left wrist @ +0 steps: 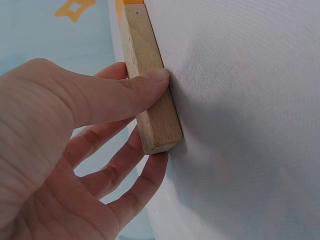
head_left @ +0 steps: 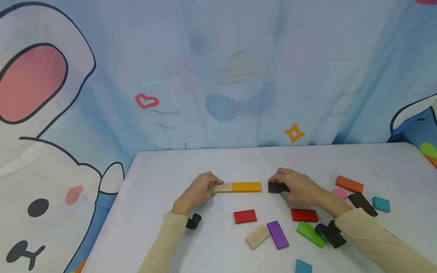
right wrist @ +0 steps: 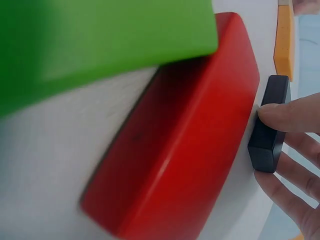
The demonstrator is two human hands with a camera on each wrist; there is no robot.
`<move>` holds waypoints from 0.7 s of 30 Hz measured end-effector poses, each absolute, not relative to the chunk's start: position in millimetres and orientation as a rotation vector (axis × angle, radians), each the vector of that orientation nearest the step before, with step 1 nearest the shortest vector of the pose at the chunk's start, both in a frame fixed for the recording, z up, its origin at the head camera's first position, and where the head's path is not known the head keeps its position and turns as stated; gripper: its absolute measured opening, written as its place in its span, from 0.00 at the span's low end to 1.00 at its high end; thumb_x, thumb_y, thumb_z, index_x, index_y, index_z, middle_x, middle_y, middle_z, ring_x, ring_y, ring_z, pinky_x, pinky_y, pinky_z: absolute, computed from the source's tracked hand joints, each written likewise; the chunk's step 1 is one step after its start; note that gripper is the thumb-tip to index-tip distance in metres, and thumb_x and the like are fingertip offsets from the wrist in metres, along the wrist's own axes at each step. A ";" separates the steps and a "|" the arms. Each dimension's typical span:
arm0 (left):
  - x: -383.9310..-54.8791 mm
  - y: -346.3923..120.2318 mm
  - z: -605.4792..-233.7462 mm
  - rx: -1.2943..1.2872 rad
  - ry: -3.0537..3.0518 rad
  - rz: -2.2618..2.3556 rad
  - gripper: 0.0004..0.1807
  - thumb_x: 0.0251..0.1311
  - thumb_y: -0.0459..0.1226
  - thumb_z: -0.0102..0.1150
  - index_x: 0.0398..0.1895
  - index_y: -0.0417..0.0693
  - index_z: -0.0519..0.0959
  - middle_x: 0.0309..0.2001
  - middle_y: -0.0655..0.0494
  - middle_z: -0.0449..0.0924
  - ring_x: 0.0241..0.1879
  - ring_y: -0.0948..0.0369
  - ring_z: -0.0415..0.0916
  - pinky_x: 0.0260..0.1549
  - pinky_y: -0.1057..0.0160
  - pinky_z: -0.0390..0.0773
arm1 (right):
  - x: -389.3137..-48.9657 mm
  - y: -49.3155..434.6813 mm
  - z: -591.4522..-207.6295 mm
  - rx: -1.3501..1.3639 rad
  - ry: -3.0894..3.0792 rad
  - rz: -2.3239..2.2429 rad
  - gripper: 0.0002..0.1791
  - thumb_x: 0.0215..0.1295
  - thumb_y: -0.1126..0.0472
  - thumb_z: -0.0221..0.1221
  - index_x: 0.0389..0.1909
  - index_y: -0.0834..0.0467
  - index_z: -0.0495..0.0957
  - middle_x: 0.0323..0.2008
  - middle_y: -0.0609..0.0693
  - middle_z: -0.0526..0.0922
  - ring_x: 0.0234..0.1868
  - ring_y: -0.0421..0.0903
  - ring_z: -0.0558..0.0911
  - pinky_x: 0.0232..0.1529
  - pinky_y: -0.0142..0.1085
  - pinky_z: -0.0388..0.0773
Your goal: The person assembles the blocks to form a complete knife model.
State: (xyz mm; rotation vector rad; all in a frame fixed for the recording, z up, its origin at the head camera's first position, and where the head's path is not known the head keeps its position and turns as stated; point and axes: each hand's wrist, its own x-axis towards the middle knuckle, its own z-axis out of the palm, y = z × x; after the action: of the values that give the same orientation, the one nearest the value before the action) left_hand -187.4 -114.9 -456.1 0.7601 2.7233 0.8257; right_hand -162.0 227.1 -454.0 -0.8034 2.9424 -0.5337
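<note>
My left hand (head_left: 200, 188) pinches a plain wooden block (left wrist: 150, 90) between thumb and fingers. The far end of this block meets an orange block (head_left: 247, 187), the two lying end to end in a line. To the right, my right hand (head_left: 300, 188) pinches a black block (right wrist: 270, 122), thumb on its near side and fingers behind it. In the head view a short gap separates the black block from the orange block's right end. Both held blocks lie lengthwise along the same row, low at the white tabletop.
Nearer the front lie two red blocks (head_left: 245, 216), another wooden block (head_left: 257, 237), a purple block (head_left: 278, 235), a green block (head_left: 310, 234) and a teal block (head_left: 304, 266). Beyond my right wrist are an orange-red block (head_left: 349, 184), a pink block (head_left: 340, 193) and another black block (head_left: 363, 204).
</note>
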 end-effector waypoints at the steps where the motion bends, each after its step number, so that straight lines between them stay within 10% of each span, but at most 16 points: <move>1: -187.3 -114.7 -455.8 0.759 2.723 0.827 0.20 0.63 0.23 0.68 0.57 0.42 0.86 0.51 0.50 0.83 0.51 0.53 0.78 0.58 0.53 0.80 | -162.5 226.1 -453.8 -0.805 2.939 -0.534 0.24 0.56 0.70 0.74 0.56 0.59 0.85 0.48 0.54 0.83 0.49 0.53 0.82 0.53 0.55 0.85; 21: -186.8 -114.7 -454.9 0.748 2.722 0.826 0.20 0.63 0.23 0.69 0.58 0.42 0.86 0.51 0.50 0.83 0.51 0.53 0.78 0.57 0.54 0.81 | -172.8 209.2 -449.6 -0.863 2.869 -0.570 0.23 0.58 0.71 0.74 0.55 0.58 0.86 0.48 0.52 0.83 0.50 0.52 0.81 0.56 0.53 0.83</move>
State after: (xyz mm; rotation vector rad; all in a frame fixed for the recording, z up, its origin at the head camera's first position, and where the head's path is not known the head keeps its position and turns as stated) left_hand -186.8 -114.7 -454.9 0.7482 2.7216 0.8258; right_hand -172.8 209.2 -449.6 -0.8626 2.8693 -0.5704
